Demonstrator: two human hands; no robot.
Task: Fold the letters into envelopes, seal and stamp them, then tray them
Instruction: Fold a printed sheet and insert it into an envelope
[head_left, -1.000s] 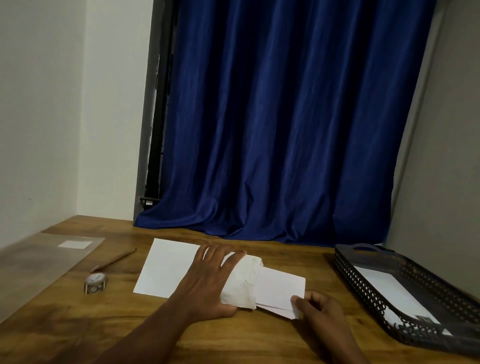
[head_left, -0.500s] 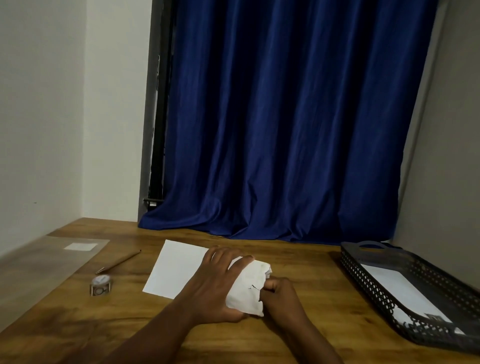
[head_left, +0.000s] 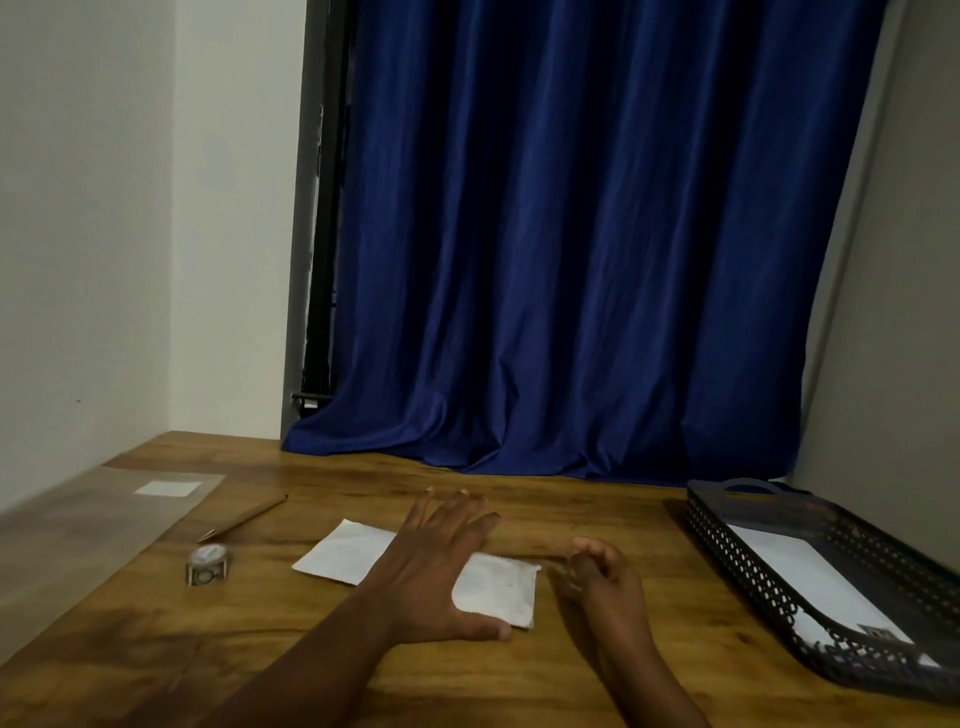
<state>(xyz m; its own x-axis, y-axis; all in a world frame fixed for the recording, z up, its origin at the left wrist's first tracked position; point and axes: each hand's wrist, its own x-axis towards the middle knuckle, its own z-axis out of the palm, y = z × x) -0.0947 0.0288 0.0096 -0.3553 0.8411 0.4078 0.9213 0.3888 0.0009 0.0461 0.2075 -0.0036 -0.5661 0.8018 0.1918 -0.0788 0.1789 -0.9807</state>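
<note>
A white envelope (head_left: 501, 590) lies flat on the wooden table (head_left: 363, 670). My left hand (head_left: 436, 566) presses flat on its middle with fingers spread and straight. My right hand (head_left: 605, 577) hovers just right of the envelope, fingers loosely curled, holding nothing I can see. A black mesh tray (head_left: 737, 566) stands at the right and holds a white stamped envelope (head_left: 795, 577). A small roll of stamps (head_left: 209, 565) sits to the left.
A pencil (head_left: 244, 517) lies behind the stamp roll. A clear plastic sheet (head_left: 88, 525) with a small white label covers the table's left end. A blue curtain (head_left: 571, 260) hangs behind the table; walls close in left and right.
The folded letter went into the envelope. My left hand flattened onto it. My right hand let go and drew back to the right. The camera tilted slightly.
</note>
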